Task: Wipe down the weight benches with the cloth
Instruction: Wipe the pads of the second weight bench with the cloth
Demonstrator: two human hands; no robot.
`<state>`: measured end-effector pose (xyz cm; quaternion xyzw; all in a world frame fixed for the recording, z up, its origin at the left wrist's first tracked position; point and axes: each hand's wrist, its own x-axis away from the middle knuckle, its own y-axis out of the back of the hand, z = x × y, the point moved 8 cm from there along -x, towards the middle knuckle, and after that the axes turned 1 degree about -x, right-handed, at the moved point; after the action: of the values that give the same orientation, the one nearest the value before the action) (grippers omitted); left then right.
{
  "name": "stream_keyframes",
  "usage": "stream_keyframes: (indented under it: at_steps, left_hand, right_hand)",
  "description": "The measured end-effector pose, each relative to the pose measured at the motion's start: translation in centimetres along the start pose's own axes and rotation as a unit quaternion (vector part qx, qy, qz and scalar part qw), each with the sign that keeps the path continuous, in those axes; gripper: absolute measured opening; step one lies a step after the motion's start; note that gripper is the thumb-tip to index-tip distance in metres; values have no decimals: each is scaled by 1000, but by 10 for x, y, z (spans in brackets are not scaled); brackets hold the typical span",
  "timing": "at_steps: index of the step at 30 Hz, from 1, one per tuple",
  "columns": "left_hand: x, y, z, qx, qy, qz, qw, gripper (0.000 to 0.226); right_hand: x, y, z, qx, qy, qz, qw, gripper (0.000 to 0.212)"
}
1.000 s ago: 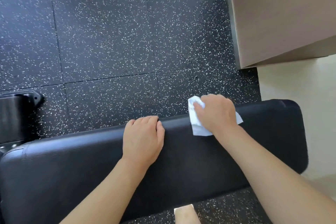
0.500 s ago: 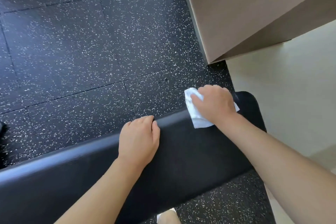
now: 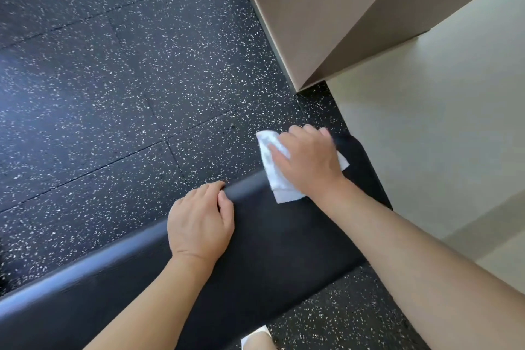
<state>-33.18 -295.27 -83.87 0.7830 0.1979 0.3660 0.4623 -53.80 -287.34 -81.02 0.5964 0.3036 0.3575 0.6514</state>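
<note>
Black padded weight bench (image 3: pixel 284 236), matte vinyl top, rounded edges, runs diagonally from near left to far right, its rounded end at right by the pale floor. White cloth (image 3: pixel 274 176), crumpled and partly folded, lies on the bench's far edge near that right end, draped slightly over the edge; its middle is covered, with one corner showing at left-far and one at right.

Cloth (image 3: pixel 277 179) on bench (image 3: pixel 284 236) far edge, right of left hand (image 3: pixel 199 224).
</note>
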Motion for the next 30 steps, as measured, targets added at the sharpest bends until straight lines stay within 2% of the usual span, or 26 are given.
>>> stream_keyframes:
  at_steps: [3,5,9,13,16,18,20,24,27,30]
  left_hand:
    - [0,-4,1,-9,8,-1,1000,46]
    - [0,-3,1,-13,11,-7,1000,46]
    - [0,-2,-2,-24,16,-3,1000,48]
    - [0,-6,1,-24,24,2,999,47]
    - [0,-5,2,-25,22,-16,999,44]
    - [1,-3,2,-29,28,-24,999,43]
    - [1,-4,2,-32,30,-23,999,45]
    - [0,-4,0,-27,22,-22,999,49]
    - [0,-3,-1,-22,24,-23,999,50]
    - [0,-4,0,-15,25,-23,999,50]
  right_hand:
    - [1,12,-81,-1,-105,-43,994,32]
    - [5,13,-95,-13,-142,-51,988,32]
    - [14,10,-38,-18,-106,-70,992,23]
    - [25,2,48,-98,-7,-83,992,17]
    - [31,-1,59,-102,44,-78,991,17]
    - [28,7,22,-91,16,-114,989,17]
    - [26,13,-33,-50,-51,-138,988,20]
    - [38,19,-109,-30,-168,-146,974,27]
    - [51,19,-90,-44,-203,-141,968,23]
    - [70,18,-20,-95,-133,-162,973,18]
